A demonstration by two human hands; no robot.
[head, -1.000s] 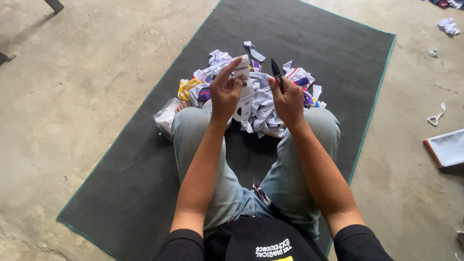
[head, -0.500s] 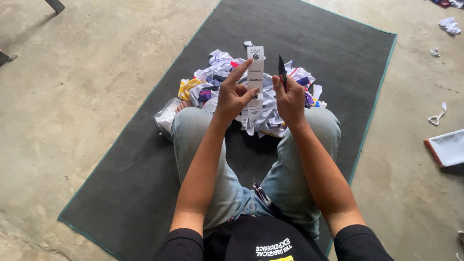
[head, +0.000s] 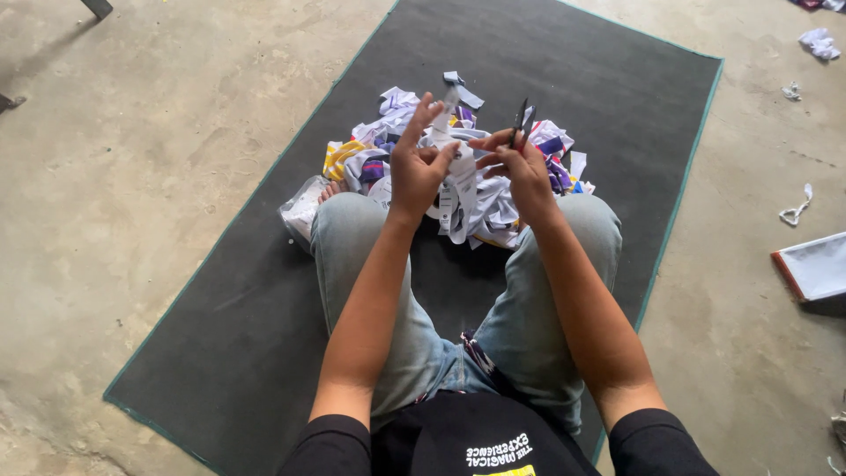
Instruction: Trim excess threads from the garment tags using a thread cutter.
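Observation:
I sit cross-legged in jeans on a dark grey mat point(head: 564, 62). My left hand point(head: 416, 167) pinches a long white paper tag strip point(head: 456, 181) and holds it upright above my lap. My right hand point(head: 520, 167) grips small dark scissors point(head: 520, 120), blades pointing up and slightly apart, just right of the strip. Behind both hands lies a heap of white, purple and yellow fabric and tag scraps point(head: 379, 145), piled against my shins.
Bare concrete floor point(head: 132, 176) surrounds the mat. Small white scraps point(head: 797, 210) lie on the floor to the right, more at the far right corner point(head: 820, 40). A flat white board with a red edge point(head: 815, 266) sits at the right edge.
My left hand has lifted the white strip higher and turned it upright. My right hand has raised the scissors to point upward, and their blades have parted a little.

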